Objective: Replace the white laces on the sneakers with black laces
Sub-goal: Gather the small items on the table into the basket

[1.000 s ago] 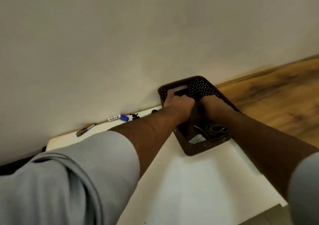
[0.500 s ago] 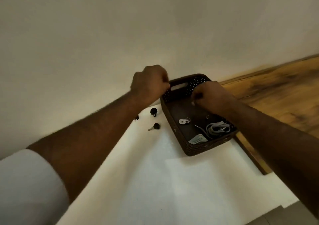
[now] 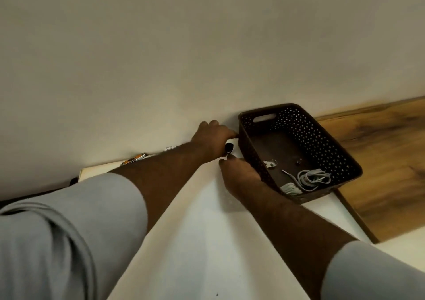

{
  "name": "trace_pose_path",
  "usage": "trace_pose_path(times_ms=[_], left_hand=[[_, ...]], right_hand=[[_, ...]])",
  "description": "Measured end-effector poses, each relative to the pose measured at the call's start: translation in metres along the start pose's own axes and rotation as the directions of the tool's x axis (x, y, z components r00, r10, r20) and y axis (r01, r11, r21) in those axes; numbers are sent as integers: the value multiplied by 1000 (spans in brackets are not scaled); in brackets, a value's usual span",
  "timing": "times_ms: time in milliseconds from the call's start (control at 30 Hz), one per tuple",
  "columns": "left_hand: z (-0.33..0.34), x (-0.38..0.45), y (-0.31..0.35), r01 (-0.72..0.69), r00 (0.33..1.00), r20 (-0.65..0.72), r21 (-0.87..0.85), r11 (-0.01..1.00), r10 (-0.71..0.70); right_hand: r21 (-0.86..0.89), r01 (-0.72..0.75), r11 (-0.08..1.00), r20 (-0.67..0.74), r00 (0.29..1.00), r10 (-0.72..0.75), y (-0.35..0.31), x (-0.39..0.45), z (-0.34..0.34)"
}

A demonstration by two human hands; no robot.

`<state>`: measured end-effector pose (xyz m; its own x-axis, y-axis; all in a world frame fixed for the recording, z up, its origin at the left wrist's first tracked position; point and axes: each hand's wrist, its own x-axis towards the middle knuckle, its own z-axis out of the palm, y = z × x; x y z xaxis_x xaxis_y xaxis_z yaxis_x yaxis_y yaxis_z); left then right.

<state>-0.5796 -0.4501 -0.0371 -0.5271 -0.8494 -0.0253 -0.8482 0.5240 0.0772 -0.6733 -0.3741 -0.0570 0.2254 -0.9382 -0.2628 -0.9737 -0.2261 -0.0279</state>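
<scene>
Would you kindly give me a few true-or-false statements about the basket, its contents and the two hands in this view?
1. The dark basket stands on the white table against the wall. True.
2. A pale coiled lace lies inside the basket. True.
3. Both hands are inside the basket. False: the left hand and right hand are outside, at its left wall.
4. A sneaker sits in the basket. False: none is visible.

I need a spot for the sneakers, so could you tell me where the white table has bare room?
The white table is bare in front, between the two forearms and below the basket. It is crowded by the wall: the left hand and right hand work beside the basket around a small black object.
</scene>
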Motion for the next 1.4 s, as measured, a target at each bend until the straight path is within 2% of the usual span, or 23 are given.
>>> trace_pose_path(times_ms=[200, 300, 367, 467, 533, 600, 667, 767, 867, 933, 1067, 1233, 1400], left_hand=[[8, 7, 9, 10, 999, 48, 67, 998, -13], [15, 8, 6, 24, 1000, -5, 38, 999, -24], [18, 3, 4, 31, 998, -59, 24, 999, -30], [2, -9, 4, 44, 974, -218, -81, 996, -61], [-21, -13, 9, 1, 922, -379, -205, 979, -81], [-45, -4, 24, -76, 881, -467, -286, 955, -70], [-60, 18, 45, -112, 927, -375, -336, 935, -24], [-54, 63, 80, -58, 992, -121, -289, 955, 23], [-26, 96, 95, -47, 997, 58, -180, 983, 59], [-8, 111, 99, -46, 990, 124, -175, 984, 68], [11, 127, 94, -6, 986, 166, -166, 986, 34], [19, 128, 86, -47, 996, 66, -142, 989, 57], [20, 127, 88, -83, 994, 60, -86, 993, 89]], right_hand=[[-75, 22, 997, -46, 999, -25, 2, -5, 9], [-5, 70, 998, 49, 996, -70, -7, -25, 1], [108, 110, 988, 100, 988, -121, -8, -43, -8], [251, 193, 949, -17, 981, -195, 17, -75, -43], [316, 166, 934, -125, 983, -132, 52, -91, -75], [345, 55, 937, -187, 982, 11, 92, -92, -96], [297, -98, 950, -164, 975, 152, 127, -70, -94], [232, -234, 944, -77, 963, 257, 157, -30, -68], [209, -221, 953, -75, 968, 241, 166, -9, -47], [198, -198, 960, -59, 975, 214, 169, -3, -40], [199, -175, 964, -5, 984, 180, 173, 5, -31], [284, -167, 944, 9, 985, 172, 175, 8, -28], [302, -212, 929, 39, 977, 210, 173, 5, -29]])
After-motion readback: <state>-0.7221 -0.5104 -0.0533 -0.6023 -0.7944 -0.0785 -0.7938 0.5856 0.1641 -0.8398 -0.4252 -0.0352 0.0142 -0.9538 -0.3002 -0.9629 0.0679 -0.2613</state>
